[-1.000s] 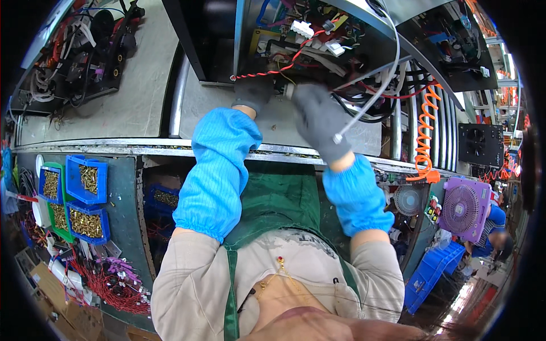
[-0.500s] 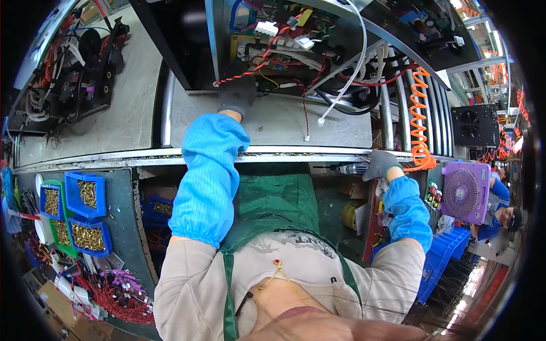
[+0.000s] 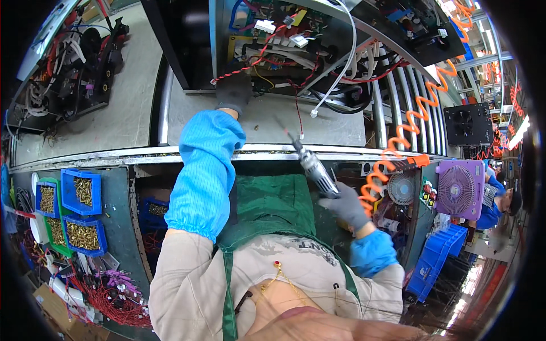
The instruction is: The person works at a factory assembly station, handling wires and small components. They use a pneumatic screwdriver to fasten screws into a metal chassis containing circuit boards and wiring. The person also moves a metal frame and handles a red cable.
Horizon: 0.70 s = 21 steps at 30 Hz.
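In my right hand, gloved in grey, is a pneumatic screwdriver. The fingers wrap round its rear end, and its thin bit slants up and left over the bench edge. An orange coiled air hose rises to the right behind that hand. My left hand, in a dark glove, reaches to the lower front of an open metal equipment chassis. Its fingers are lost against the dark interior. Beside it hang a twisted red wire and a white cable with a connector, above the steel plate.
Blue bins with brass-coloured fasteners stand at the left, near bundles of red wires. Another open unit sits at far left. Rollers, a purple fan and a blue crate are on the right. Another person is beyond.
My right hand has brought the screwdriver leftward from beneath the bench edge at the right, turning its bit up toward the chassis. The coiled hose has stretched. My left hand stays at the chassis.
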Motion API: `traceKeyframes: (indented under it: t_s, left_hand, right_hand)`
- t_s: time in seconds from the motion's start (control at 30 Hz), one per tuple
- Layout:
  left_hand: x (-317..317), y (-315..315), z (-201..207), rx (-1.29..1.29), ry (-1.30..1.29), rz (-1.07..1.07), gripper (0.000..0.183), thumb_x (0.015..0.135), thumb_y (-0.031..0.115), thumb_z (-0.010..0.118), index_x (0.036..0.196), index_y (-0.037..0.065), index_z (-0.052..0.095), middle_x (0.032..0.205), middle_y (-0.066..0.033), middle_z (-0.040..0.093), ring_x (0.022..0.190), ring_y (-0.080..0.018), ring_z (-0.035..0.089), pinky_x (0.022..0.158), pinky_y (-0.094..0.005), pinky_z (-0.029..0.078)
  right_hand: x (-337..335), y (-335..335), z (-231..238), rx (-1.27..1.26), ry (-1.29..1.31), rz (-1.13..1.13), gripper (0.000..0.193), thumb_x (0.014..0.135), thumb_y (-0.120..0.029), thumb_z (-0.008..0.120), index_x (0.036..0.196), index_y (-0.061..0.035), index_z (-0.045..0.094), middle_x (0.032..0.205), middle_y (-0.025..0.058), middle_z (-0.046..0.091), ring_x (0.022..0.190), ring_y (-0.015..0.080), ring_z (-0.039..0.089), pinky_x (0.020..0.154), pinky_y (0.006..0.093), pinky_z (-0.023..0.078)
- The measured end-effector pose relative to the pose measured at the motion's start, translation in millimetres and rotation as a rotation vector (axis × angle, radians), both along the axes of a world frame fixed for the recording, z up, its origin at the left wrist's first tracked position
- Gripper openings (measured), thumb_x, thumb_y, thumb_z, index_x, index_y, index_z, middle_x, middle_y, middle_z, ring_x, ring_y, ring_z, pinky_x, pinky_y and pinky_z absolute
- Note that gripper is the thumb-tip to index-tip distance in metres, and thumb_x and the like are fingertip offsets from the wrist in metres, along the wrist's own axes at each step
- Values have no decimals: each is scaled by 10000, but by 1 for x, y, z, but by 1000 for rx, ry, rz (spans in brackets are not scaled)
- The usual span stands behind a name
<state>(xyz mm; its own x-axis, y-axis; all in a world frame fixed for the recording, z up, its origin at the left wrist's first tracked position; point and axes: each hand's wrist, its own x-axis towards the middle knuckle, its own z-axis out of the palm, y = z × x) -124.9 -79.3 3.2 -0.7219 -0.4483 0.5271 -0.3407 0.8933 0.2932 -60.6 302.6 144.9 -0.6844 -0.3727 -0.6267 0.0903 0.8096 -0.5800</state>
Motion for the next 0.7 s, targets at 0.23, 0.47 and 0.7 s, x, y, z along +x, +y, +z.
traceKeyframes:
  t_s: [0.23, 0.47, 0.7]
  left_hand:
    - [2, 12, 27, 143, -74, 18, 185, 807, 201, 516, 765, 103, 668, 760, -114, 660, 689, -277, 654, 562, -399, 503]
    - [2, 9, 32, 260, -145, -9, 233, 801, 145, 506, 997, 51, 589, 911, -170, 621, 795, -335, 610, 685, -430, 485]
    - [5, 10, 36, 238, -138, -14, 150, 790, 149, 517, 842, 65, 629, 798, -150, 631, 726, -323, 619, 622, -427, 481]
  right_hand:
    - [18, -62, -51, -693, -560, -294, 431, 751, -358, 645, 1027, -55, 512, 770, 64, 573, 647, 180, 588, 563, 305, 509]
    - [19, -90, -107, -1239, -962, -585, 526, 790, -454, 602, 1057, -10, 511, 751, 75, 553, 630, 162, 551, 560, 293, 489]
    - [24, -83, -43, -968, -435, -375, 621, 744, -472, 597, 1173, -64, 407, 664, 76, 508, 486, 132, 468, 412, 251, 402]
